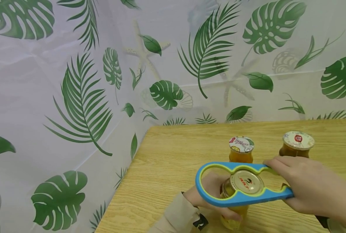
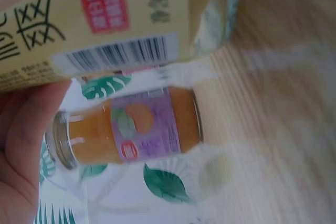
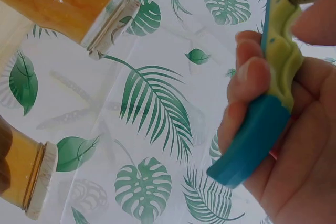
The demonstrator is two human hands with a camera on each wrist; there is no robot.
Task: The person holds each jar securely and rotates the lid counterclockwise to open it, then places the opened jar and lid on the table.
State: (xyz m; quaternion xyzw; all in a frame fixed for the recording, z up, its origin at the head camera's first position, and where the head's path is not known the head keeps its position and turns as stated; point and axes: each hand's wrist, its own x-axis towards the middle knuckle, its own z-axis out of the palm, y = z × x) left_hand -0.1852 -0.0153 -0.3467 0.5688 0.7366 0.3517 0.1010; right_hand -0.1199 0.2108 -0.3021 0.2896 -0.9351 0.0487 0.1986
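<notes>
My left hand grips a glass jar with a cream label and gold lid, tilted in the head view. A blue jar opener with a yellow-green scalloped inner edge lies around that lid, its middle notches right at the rim. My right hand holds the opener's right end, fingers curled round it in the right wrist view. The opener's wide loop reaches over my left hand. The lower jar is partly hidden by the opener and the left fingers.
Behind the hands stand a jar of orange fruit with a patterned lid and another jar with a white-topped lid, partly behind my right hand. The wooden table meets leaf-print sheeting at its back and left.
</notes>
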